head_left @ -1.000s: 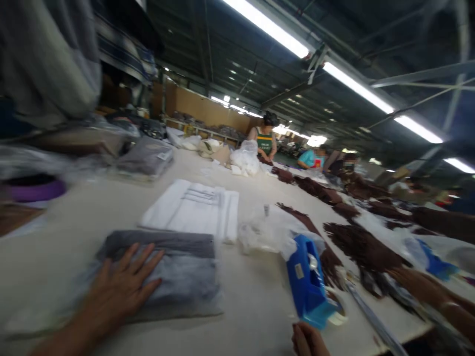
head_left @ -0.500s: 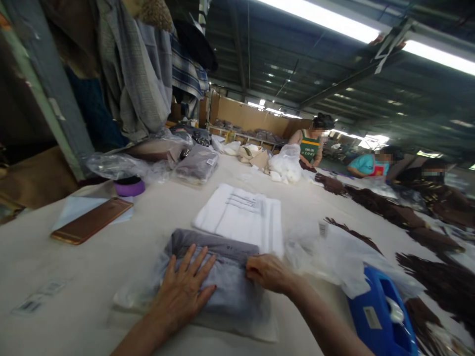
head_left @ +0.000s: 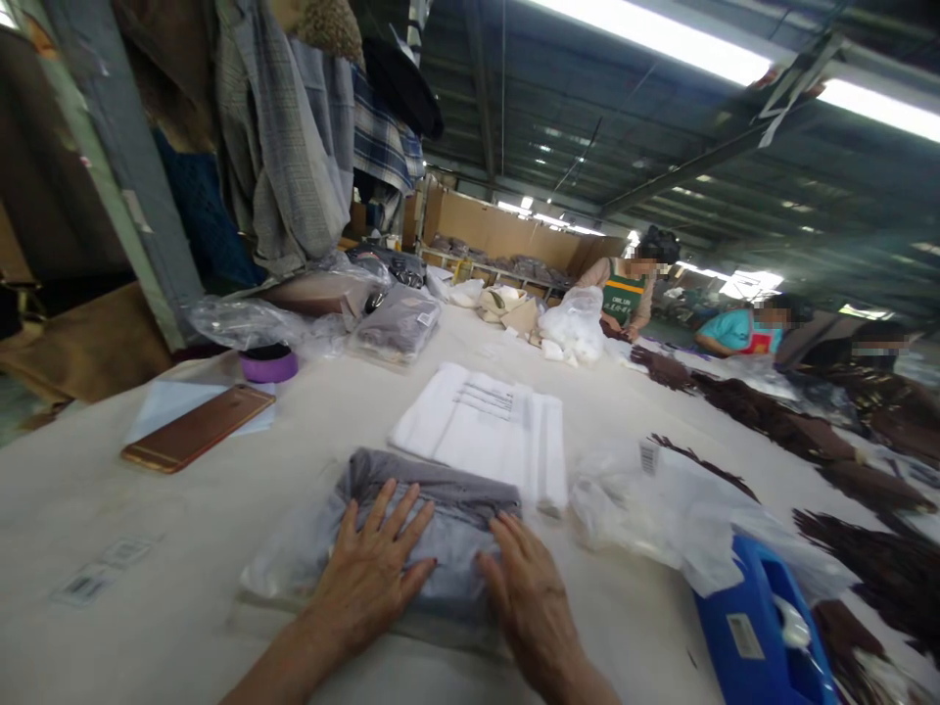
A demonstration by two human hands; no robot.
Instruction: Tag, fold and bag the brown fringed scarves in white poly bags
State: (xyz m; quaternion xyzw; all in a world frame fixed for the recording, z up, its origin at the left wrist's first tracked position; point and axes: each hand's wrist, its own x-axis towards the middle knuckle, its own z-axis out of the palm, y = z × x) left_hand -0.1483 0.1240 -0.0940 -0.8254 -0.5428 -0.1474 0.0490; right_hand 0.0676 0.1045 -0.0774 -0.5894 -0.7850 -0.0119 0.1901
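Observation:
A folded grey garment lies in front of me, partly inside a clear plastic bag. My left hand rests flat on it with fingers spread. On its right side lies my right hand, fingers stretched out over the garment and bag. Just beyond is a stack of white printed bags or sheets. Crumpled clear plastic sits to the right of my right hand.
At left are a phone on pale paper and a purple tape roll. A blue plastic container stands at right, near brown fringed pieces. Co-workers stand or sit along the far side; a bagged garment lies further back.
My right hand has opened from a closed grip at the garment's right edge and now lies flat there. The left hand stays spread on the garment. The view has shifted slightly.

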